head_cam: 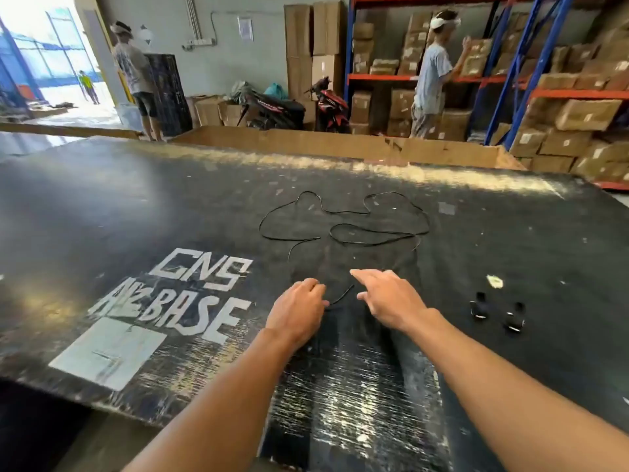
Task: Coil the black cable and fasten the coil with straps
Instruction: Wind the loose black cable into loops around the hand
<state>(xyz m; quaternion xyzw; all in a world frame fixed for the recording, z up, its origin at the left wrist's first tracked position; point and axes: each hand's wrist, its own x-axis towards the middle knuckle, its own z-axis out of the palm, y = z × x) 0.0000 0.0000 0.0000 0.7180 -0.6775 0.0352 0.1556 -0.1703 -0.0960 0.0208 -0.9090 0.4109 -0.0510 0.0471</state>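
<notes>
The left hand (299, 310) lies low over the black work board (510, 240), knuckles up and fingers curled inward; its fingertips sit at the near end of the black cable (343, 233), and they seem to pinch it, though the grip itself is hidden under the fingers. A short piece of cable end sticks out from that hand toward the right, ending in the gap between the two hands. The right hand (391, 301) is open and holds nothing, its fingers spread and its forefinger pointing left and far, just beside the cable end without touching it. The rest of the cable lies uncoiled in loose, wandering loops farther off on the board. Two dark straps (497, 313) lie side by side to the right of the right hand, well apart from the cable. White painted lettering (190, 291) marks the board to the left.
</notes>
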